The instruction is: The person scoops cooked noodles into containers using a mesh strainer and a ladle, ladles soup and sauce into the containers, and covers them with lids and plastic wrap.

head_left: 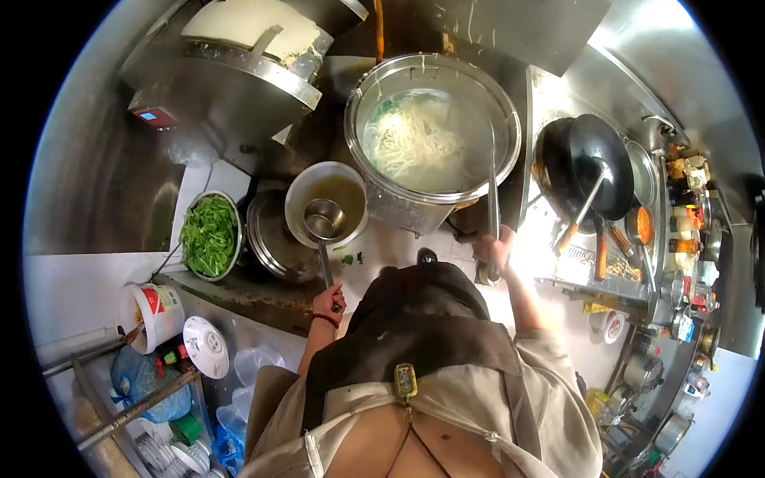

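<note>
Pale noodles (410, 143) with some green bits lie in cloudy water inside a large steel pot (510, 119). My right hand (498, 248) grips a long metal utensil (493, 203) that reaches over the pot's right rim; its far end is hard to make out. At the lower left of the pot, my left hand (328, 300) is closed around the handle of a steel ladle (324, 219). The ladle's bowl is inside a white bucket (296, 199) holding yellowish liquid.
A bowl of leafy greens (209, 235) and a round metal lid (275, 243) sit left of the bucket. Dark woks (610, 159) stand at the right, near an orange-red sauce container (640, 225). A dough machine (231, 88) is at the upper left.
</note>
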`<state>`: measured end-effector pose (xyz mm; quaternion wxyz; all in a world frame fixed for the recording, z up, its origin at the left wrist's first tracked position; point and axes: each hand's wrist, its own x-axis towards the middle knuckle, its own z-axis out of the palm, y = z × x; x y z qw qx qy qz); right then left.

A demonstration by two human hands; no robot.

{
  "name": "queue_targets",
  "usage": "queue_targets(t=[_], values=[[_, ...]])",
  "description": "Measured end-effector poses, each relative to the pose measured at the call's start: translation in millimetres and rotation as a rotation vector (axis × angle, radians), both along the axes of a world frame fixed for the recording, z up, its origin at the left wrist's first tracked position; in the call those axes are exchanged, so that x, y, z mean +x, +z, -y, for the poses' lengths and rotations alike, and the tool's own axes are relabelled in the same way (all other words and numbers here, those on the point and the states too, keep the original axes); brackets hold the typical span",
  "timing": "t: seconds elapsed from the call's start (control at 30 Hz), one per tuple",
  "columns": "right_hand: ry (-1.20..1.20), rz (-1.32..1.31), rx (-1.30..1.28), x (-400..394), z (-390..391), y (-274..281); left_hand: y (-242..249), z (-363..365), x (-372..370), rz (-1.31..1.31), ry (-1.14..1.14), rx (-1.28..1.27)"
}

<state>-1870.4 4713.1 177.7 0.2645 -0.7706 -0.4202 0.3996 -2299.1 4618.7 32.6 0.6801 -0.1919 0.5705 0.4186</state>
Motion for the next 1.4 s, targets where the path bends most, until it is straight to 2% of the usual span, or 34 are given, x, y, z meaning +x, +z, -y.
queue_targets(t=[0.03, 0.2, 0.23, 0.37, 0.47, 0.5, 0.63, 0.7, 0.77, 0.93, 1.1, 1.23, 1.4], values=[[0.081, 0.223, 0.14, 0, 13, -10, -1, 1, -1, 0.017, 0.006, 0.007], [0.204, 0.386, 0.366, 14, 54, -50, 9, -3, 6, -0.031, 0.01, -0.02], [0.194, 0.451, 0.238, 17, 60, -62, 6, -3, 5, -0.02, 0.008, -0.011], [0.235, 0.459, 0.09, 22, 82, -109, 9, -9, 4, 0.075, -0.034, 0.039], [0.27, 0.471, -0.144, 25, 82, -116, 32, -18, 12, 0.028, -0.08, 0.06], [0.261, 0.484, -0.107, 24, 81, -119, 34, -20, 13, 0.005, -0.09, 0.049], [0.236, 0.422, -0.25, 22, 77, -123, 33, -21, 16, -0.022, -0.11, 0.048], [0.23, 0.389, -0.247, 17, 76, -124, 37, -20, 18, -0.006, -0.127, 0.073], [0.221, 0.375, -0.225, 15, 79, -134, 14, -14, 13, 0.015, -0.13, 0.079], [0.242, 0.376, -0.245, 8, 74, -127, 10, -9, 21, 0.12, -0.095, 0.096], [0.212, 0.37, -0.267, 10, 73, -126, 18, -4, 31, 0.111, -0.13, 0.113], [0.255, 0.407, -0.164, 6, 79, -122, 5, -4, 25, 0.129, -0.14, 0.093], [0.25, 0.359, -0.082, 8, 84, -148, 8, -4, 22, 0.121, -0.092, 0.112]])
